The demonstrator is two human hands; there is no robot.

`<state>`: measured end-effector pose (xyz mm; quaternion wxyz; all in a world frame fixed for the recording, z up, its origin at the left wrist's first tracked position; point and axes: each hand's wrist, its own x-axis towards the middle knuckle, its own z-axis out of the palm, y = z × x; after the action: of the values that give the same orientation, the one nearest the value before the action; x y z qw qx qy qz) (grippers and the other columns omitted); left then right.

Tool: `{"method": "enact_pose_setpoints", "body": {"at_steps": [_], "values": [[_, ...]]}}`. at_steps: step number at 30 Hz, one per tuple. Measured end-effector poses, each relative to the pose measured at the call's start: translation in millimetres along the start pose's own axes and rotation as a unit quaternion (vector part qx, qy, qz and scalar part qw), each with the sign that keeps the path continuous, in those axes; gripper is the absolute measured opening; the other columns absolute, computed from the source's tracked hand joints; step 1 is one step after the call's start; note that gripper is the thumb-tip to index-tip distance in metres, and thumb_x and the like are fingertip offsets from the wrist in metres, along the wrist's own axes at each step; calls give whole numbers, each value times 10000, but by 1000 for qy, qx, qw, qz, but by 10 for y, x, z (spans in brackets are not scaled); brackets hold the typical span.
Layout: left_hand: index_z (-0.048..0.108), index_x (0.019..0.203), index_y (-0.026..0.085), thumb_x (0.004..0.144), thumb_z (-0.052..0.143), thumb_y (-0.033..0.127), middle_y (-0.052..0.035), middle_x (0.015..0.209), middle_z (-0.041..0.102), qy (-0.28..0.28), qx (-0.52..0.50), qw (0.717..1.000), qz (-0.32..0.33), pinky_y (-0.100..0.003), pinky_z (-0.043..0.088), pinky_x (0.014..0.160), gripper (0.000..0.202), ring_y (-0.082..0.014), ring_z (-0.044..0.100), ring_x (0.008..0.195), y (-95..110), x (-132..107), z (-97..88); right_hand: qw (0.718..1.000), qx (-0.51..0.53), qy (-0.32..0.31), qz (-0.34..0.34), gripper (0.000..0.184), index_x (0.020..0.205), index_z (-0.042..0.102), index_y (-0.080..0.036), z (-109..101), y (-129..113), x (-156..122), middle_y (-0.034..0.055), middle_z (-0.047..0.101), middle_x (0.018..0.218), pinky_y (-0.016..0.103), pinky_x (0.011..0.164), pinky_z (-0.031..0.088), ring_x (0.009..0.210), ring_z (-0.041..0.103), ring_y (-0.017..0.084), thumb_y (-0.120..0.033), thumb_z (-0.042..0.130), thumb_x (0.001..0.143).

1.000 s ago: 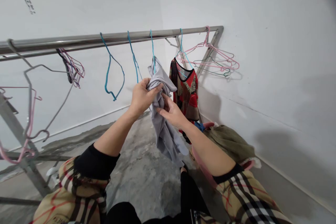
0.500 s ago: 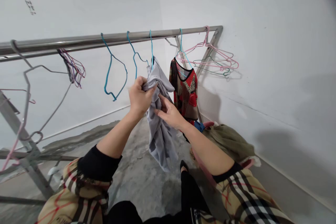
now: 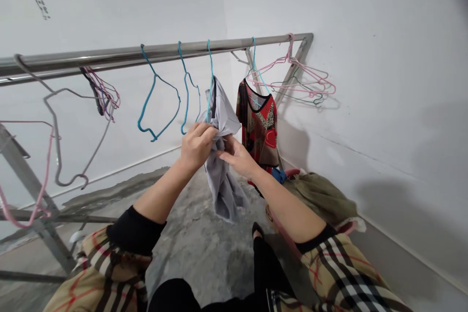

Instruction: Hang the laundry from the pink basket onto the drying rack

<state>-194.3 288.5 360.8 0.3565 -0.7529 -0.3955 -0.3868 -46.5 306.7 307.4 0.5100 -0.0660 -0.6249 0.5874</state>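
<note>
Here, both hands (image 3: 215,148) on grey garment (image 3: 223,185)

1. The only writing-like mark is a small dark scribble (image 3: 41,8) high on the white left wall (image 3: 109,5). It looks like a few short hand-drawn strokes or characters, but it is too small and blurred to read.
2. The grey garment (image 3: 223,185) shows plain cloth, with no legible tag or print on the side that faces the camera.
3. The red patterned top (image 3: 260,126) hanging beside it carries a printed pattern of red, black and gold shapes; no letters or numbers can be made out in it.
</note>
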Motion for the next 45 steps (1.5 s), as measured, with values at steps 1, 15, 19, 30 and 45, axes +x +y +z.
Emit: {"method": "enact_pose_setpoints", "body": {"at_steps": [1,15,19,30,45], "values": [[645,799,225,826,496,100,-57,840,687,3,9,1000,-21,-296,452,716,197,-195,594,793,0,-14,3,1000,9,3,6,583,1283,528,-256,8,-12,-2,29,579,1353,338,1119,402,1270,523,192,-313,739,743],[691,969,214,899,502,192,-79,991,713,-36,-80,996,-28,-308,516,845,202,-190,645,904,87,-193,182,950,176,201,163,342,821,606,-182,72,-162,364,-26,653,691,298,698,554,747,653,166,-339,828,614],[670,999,210,865,552,208,-79,1024,690,-32,-134,988,-65,-317,533,866,179,-191,656,968,178,-198,162,937,203,245,146,233,684,578,-166,46,-86,468,-31,614,565,280,684,553,719,668,172,-185,797,606],[567,999,169,740,635,290,-14,879,596,-82,-402,829,-380,-216,432,589,294,-90,554,641,170,28,131,927,250,251,124,167,781,573,-191,5,111,425,-28,666,628,291,750,562,797,693,177,-185,689,661],[654,1071,199,887,490,201,-61,850,710,-62,-35,994,-78,-262,422,641,246,-160,641,710,175,-81,161,950,226,172,132,366,841,621,-203,-56,48,390,11,726,758,320,774,585,930,695,227,-383,847,616]]}}
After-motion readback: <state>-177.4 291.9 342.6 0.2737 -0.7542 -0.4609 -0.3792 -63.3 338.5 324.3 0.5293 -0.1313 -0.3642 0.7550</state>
